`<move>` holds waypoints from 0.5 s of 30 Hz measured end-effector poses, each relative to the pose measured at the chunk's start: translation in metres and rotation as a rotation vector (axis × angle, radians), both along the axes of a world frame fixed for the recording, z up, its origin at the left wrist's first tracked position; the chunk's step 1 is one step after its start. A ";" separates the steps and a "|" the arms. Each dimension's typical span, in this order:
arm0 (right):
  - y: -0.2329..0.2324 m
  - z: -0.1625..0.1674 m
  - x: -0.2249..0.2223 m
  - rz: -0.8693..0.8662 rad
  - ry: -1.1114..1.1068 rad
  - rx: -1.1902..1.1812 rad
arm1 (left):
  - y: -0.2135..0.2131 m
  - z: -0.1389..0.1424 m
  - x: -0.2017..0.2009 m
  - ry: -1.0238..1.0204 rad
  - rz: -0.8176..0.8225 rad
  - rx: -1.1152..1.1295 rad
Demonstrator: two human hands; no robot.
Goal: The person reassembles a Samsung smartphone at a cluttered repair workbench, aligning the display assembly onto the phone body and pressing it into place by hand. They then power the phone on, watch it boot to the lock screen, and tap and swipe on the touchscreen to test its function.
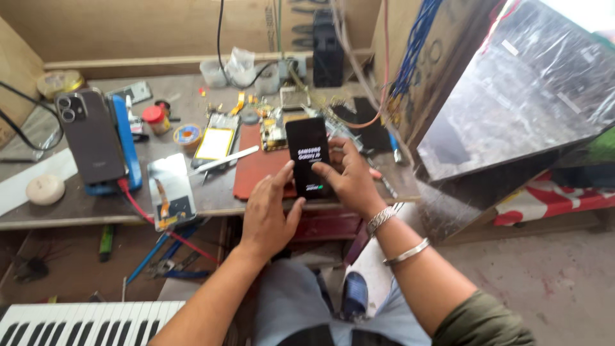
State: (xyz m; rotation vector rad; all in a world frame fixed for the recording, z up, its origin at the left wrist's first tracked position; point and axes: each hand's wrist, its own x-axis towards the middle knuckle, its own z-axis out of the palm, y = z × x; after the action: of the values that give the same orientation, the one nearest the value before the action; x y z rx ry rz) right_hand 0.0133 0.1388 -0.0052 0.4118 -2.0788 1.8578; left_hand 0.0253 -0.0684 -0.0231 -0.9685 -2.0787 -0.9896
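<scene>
A black smartphone [307, 150] with a lit start-up screen lies face up on a red mat [253, 173] on the workbench. My left hand [269, 211] rests at its lower left edge, thumb touching the side. Over the phone's lower right, my right hand [346, 176] holds its edge, fingers on the screen. Two metal bangles circle my right wrist.
A dark phone [90, 134] stands back-out on a blue stand at the left. A detached screen with flex cable [170, 189], a yellow-faced part [216, 142], tweezers [224, 160], a circuit board [274, 131] and small tubs litter the bench [77, 205]. Piano keys [90, 323] lie below. A slanted dark panel [512, 96] stands to the right.
</scene>
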 end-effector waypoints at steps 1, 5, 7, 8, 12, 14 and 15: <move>0.004 0.001 0.001 -0.004 0.003 -0.022 | 0.006 0.002 0.002 -0.028 0.006 0.002; 0.004 -0.003 -0.001 -0.060 -0.079 -0.054 | 0.013 0.003 0.007 -0.085 -0.017 0.110; 0.003 -0.005 -0.005 -0.049 -0.067 -0.059 | 0.009 0.003 0.000 -0.070 -0.029 0.146; 0.002 -0.005 -0.008 -0.002 -0.019 -0.072 | 0.007 0.002 -0.004 -0.064 -0.010 0.128; -0.001 -0.004 -0.012 0.012 -0.033 -0.081 | -0.002 -0.001 -0.014 0.064 0.001 0.161; -0.004 -0.002 -0.017 -0.027 -0.054 -0.021 | -0.009 -0.001 -0.018 -0.003 0.016 0.136; -0.006 -0.001 -0.020 -0.047 -0.065 0.009 | -0.011 -0.001 -0.020 -0.039 0.023 0.124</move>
State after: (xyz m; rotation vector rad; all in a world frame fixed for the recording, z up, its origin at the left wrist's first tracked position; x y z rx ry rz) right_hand -0.0066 0.1330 -0.0059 0.3057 -2.1209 1.8586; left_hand 0.0049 -0.0797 -0.0246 -0.8672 -2.0288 -1.1193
